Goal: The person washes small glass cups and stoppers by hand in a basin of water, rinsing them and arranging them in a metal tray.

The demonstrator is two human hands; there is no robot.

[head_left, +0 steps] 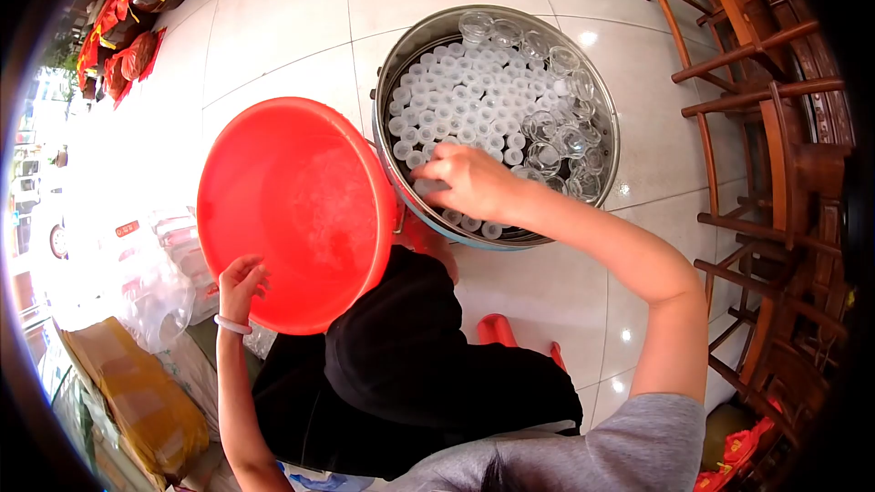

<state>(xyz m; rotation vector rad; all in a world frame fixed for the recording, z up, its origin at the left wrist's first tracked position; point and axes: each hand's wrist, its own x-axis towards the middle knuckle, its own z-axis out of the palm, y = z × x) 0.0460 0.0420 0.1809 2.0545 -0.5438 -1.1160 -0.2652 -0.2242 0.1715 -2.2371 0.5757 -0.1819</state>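
A round metal steamer-like pan (609, 118) holds many small frosted white cups (465, 96), packed upright side by side. Clear glass cups (544, 158) crowd its right side and upper edge. My right hand (469, 184) reaches into the lower left of the pan, thumb and fingers closed around a small frosted cup (428, 186), partly hidden by the fingers. To the left, a large red plastic basin (292, 191) is tilted, its inside bare and wet-looking. Over its lower left rim hovers my left hand (243, 282), fingers loosely bent and apart, holding nothing.
Wooden chairs (775, 137) line the right side. A taped cardboard box (137, 392) and plastic bags (155, 301) lie at lower left. Dark jars with red cloth (128, 18) stand at upper left. My black-clad knee (401, 337) touches the basin side. Pale tiles (283, 27) cover the floor.
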